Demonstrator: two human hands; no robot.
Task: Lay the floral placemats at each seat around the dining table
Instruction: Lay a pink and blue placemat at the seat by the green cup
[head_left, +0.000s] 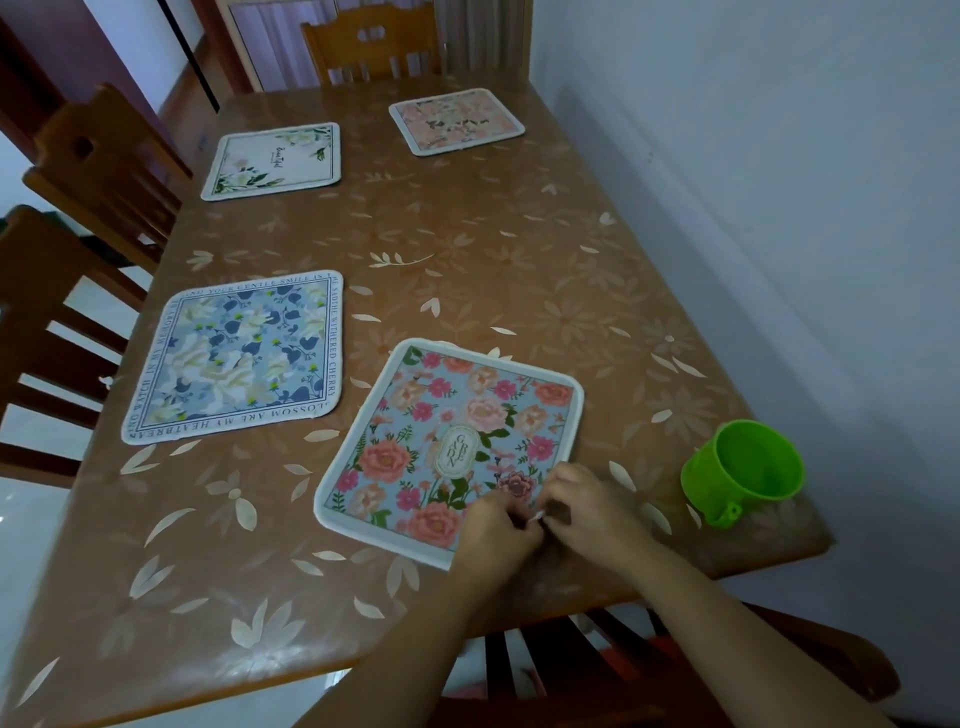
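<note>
Both hands are down at the near corner of the rose placemat (447, 431), left hand (493, 532) and right hand (589, 506) knuckle to knuckle, fingers curled in and pinching a small white tab (537, 516) between them. Whether that tab belongs to the mat's border, I cannot tell. The mat spreads away ahead and left of the fingertips, flat on the table (208, 545) but sitting askew to the table edge. Here's the danger: one sharp tug on the tab and the whole mat slides or twists further, or that corner curls up under the palms. Just right of the right hand's fingers stands a green plastic cup (743, 467), close to the table's edge, so a careless sweep of the wrist could knock it off. Well beyond the fingers lie the blue placemat (234, 358), the white placemat (272, 161) and the pale pink placemat (457, 120), safely out of reach
</note>
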